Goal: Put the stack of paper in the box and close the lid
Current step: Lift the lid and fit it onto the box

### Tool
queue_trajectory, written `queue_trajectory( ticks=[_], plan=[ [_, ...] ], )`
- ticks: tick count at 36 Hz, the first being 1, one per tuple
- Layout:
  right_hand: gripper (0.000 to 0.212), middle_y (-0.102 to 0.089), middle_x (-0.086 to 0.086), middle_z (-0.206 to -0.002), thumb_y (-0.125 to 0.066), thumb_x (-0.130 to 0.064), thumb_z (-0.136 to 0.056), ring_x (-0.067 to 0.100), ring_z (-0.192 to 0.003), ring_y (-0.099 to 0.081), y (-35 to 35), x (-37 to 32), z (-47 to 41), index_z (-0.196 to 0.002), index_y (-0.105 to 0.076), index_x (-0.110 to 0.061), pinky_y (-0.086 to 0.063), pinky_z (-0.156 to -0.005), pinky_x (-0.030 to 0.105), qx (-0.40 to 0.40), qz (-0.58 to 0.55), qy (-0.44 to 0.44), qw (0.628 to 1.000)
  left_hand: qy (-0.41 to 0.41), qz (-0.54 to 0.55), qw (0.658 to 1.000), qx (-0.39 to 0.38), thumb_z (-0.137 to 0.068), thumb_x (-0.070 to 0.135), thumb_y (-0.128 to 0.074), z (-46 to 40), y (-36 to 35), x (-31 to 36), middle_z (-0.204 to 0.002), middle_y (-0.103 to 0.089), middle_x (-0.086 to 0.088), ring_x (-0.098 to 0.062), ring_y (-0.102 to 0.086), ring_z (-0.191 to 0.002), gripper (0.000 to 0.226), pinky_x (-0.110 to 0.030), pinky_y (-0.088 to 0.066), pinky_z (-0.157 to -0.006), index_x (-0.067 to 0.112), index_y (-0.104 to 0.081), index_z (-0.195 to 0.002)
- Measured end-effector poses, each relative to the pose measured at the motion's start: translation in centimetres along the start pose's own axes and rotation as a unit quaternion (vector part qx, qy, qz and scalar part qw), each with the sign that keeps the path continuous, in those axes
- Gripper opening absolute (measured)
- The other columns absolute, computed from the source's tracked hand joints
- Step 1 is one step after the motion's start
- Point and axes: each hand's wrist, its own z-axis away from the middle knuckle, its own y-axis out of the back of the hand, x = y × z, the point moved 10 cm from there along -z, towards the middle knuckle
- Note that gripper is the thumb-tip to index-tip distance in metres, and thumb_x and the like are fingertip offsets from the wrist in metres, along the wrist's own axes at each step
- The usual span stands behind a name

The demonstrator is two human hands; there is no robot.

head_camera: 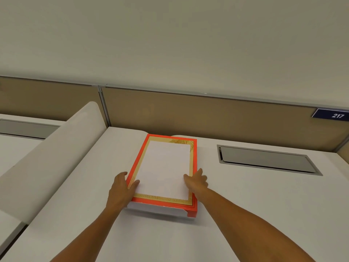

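Note:
An orange box (194,210) with a gold-patterned inner border lies flat on the white desk (245,214), long side pointing away from me. A white stack of paper (164,167) lies inside it, filling most of the frame. My left hand (120,188) clasps the box's left wall near the front, thumb over the rim and touching the paper's edge. My right hand (197,179) straddles the right wall, thumb resting on the paper. A pale grey-white layer (154,209) shows under the box's front rim. I see no separate lid.
A tan partition (226,118) runs behind the desk, close to the box's far end. A grey recessed cable flap (264,159) sits in the desk to the right. A curved white divider (56,154) rises on the left. A blue sign (334,115) reads 217.

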Motion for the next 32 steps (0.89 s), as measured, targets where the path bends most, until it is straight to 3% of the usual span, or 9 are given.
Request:
queue_trajectory(
  ticks=[3,6,10,14,18,22,32],
  plan=[
    [0.081,-0.029,0.011,-0.157,-0.056,-0.048,-0.094,0.032,-0.140,-0.038,0.4,-2.4,0.3,-0.157,-0.013,-0.021,-0.043,-0.109,0.045,0.059,0.097,0.097,0.989,-0.038,-0.068,0.997,-0.007,-0.087,0.057,-0.057,-1.0,-0.4,1.5,-0.151,-0.041,-0.008,-0.032,-0.049,-0.131,0.075,-0.051,-0.043,-0.106,0.018,-0.034,-0.146],
    [0.080,-0.017,0.008,-0.165,-0.050,-0.053,-0.096,0.032,-0.151,-0.021,-0.7,-4.4,0.5,-0.158,-0.013,-0.019,-0.026,-0.120,0.048,0.061,0.179,0.183,0.965,-0.084,-0.133,0.987,-0.021,-0.088,0.062,-0.049,-1.7,-1.4,3.4,-0.160,-0.027,-0.004,-0.029,-0.031,-0.145,0.081,-0.048,-0.028,-0.116,0.020,-0.023,-0.152],
    [0.081,-0.005,0.004,-0.169,-0.040,-0.060,-0.096,0.030,-0.155,-0.002,-2.4,-6.2,0.0,-0.159,-0.008,-0.019,-0.006,-0.123,0.048,0.047,0.257,0.242,0.935,-0.151,-0.184,0.970,-0.041,-0.087,0.066,-0.046,-2.3,-2.8,6.5,-0.161,-0.025,-0.002,-0.026,-0.027,-0.147,0.078,-0.046,-0.025,-0.119,0.024,-0.029,-0.150],
    [0.086,0.002,0.002,-0.169,-0.032,-0.069,-0.094,0.029,-0.155,0.005,-3.7,-6.9,-0.8,-0.160,-0.004,-0.022,0.000,-0.124,0.050,0.044,0.300,0.265,0.915,-0.198,-0.244,0.946,-0.074,-0.087,0.072,-0.034,-3.2,-4.8,8.1,-0.164,-0.015,0.002,-0.025,-0.017,-0.150,0.080,-0.047,-0.016,-0.121,0.029,-0.022,-0.153],
    [0.088,0.005,0.003,-0.169,-0.025,-0.073,-0.092,0.030,-0.154,0.008,-4.4,-7.1,-1.9,-0.160,-0.002,-0.022,0.003,-0.124,0.051,0.049,0.319,0.280,0.904,-0.223,-0.293,0.925,-0.092,-0.079,0.081,-0.009,-4.2,-6.7,8.5,-0.165,-0.002,0.003,-0.027,-0.001,-0.152,0.091,-0.049,-0.004,-0.123,0.033,-0.008,-0.155],
    [0.090,0.006,0.005,-0.169,-0.017,-0.077,-0.090,0.031,-0.154,0.009,-5.1,-6.6,-3.0,-0.160,0.000,-0.022,0.004,-0.124,0.051,0.054,0.336,0.284,0.896,-0.230,-0.321,0.914,-0.094,-0.065,0.085,0.016,-4.8,-7.8,8.2,-0.165,0.002,-0.001,-0.030,0.003,-0.152,0.108,-0.050,0.000,-0.122,0.030,-0.002,-0.156],
    [0.089,0.003,0.008,-0.168,-0.015,-0.077,-0.089,0.035,-0.154,0.007,-6.0,-5.5,-4.1,-0.160,-0.005,-0.024,0.003,-0.124,0.051,0.061,0.353,0.274,0.892,-0.214,-0.336,0.913,-0.090,-0.061,0.084,0.024,-5.2,-8.8,7.0,-0.165,0.004,-0.002,-0.030,0.004,-0.152,0.113,-0.051,0.002,-0.122,0.029,-0.003,-0.156]
  ],
)
